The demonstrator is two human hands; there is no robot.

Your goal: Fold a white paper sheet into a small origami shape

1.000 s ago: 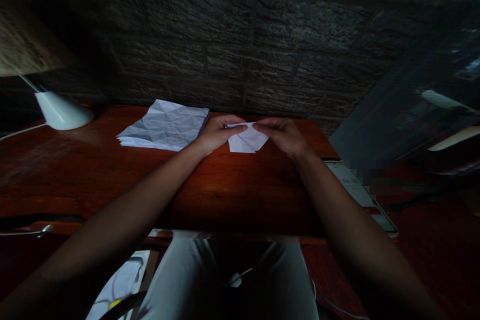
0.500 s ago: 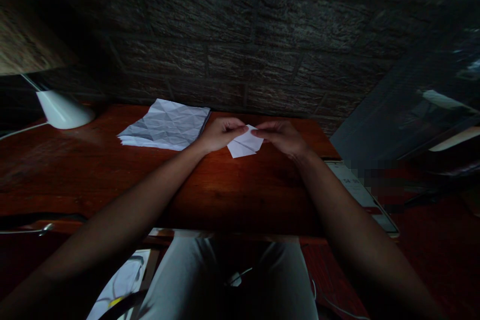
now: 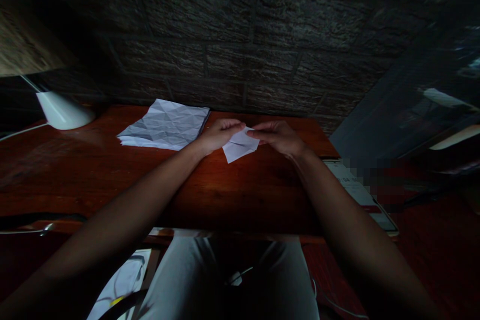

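A small folded piece of white paper (image 3: 240,147) is held between my two hands, above the wooden table. My left hand (image 3: 222,133) pinches its upper left edge, thumb on top. On the other side, my right hand (image 3: 276,136) grips the upper right part between thumb and fingers. A dark crease or slit runs across the paper's middle, and one corner points down toward me. Left of my left hand lies a stack of creased white sheets (image 3: 165,125).
The reddish wooden table (image 3: 232,200) runs up to a dark brick wall (image 3: 225,25). A lamp with a white base (image 3: 65,110) stands at the far left. At the right edge lies a phone or tablet (image 3: 360,192), its screen lit. A white cable plug (image 3: 235,278) shows below, between the legs.
The folded paper has turned a little and shifted slightly left, its lower corner swinging down and left. Both hands keep their pinch on it, with fingers slightly shifted.
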